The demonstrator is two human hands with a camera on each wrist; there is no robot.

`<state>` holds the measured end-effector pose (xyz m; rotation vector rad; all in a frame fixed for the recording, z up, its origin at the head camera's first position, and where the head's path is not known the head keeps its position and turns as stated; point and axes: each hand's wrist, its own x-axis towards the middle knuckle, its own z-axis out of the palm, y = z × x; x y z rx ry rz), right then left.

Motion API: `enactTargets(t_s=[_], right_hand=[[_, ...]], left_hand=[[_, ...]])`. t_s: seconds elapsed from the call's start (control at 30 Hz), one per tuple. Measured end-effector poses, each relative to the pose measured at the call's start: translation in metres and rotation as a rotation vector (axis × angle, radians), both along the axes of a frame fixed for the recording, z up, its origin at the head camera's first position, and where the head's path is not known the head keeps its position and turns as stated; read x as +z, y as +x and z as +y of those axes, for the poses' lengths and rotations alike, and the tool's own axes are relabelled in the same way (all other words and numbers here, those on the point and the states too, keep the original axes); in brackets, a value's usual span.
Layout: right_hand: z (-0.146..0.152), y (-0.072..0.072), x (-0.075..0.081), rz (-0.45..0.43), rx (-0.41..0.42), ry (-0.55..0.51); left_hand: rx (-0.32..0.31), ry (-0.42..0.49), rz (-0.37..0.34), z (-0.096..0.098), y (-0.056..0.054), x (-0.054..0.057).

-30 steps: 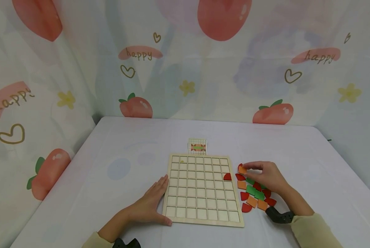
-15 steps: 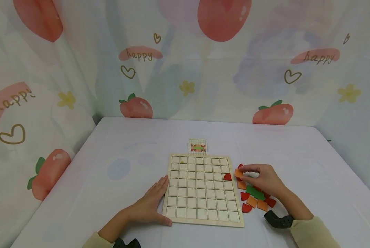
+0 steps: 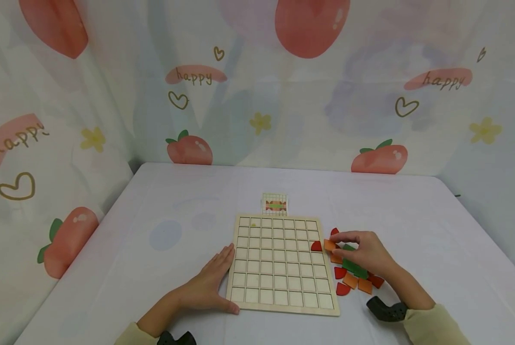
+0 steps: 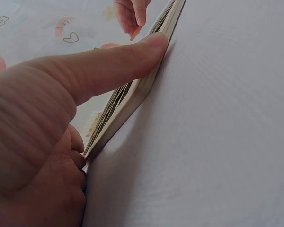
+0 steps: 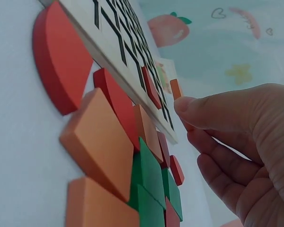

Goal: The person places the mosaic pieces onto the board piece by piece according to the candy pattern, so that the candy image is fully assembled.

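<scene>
My right hand (image 3: 371, 251) pinches an orange square tile (image 3: 329, 245) between thumb and fingertips, just over the right rim of a wooden grid board (image 3: 289, 310). In the right wrist view the orange tile stands on edge in the fingers, above the table. A red quarter-round tile (image 3: 316, 246) lies in a cell of the board's right column. With fairly straight fingers, my left hand (image 3: 205, 286) rests along the board's left edge. Its thumb (image 4: 118, 64) presses near the front left corner, and the other fingers are partly hidden in the left wrist view.
Beside the board on the right lie loose tiles: green ones (image 3: 355, 268), red quarter-rounds (image 3: 343, 289) and orange squares (image 3: 365, 286), some overlapped by the right hand. Behind the board is a small pattern card (image 3: 276, 197). A printed curtain (image 3: 300, 110) surrounds the white table (image 3: 188, 201).
My right hand has carried the orange square tile leftward and slightly nearer, from above the loose tiles to the board's right rim. The left hand and the board have stayed put.
</scene>
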<state>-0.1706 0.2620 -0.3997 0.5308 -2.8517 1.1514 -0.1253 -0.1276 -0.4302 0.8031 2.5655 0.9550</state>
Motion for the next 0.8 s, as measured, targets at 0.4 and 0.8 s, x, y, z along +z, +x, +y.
enactTargets(t_s=[0.4, 0.8], right_hand=[[-0.007, 0.004, -0.005, 0.011, 0.050, -0.031], [-0.013, 0.006, -0.007, 0.040, 0.105, -0.014]], left_hand=[[-0.003, 0.005, 0.010, 0.000, 0.000, 0.000], [-0.002, 0.010, 0.008, 0.000, 0.000, 0.000]])
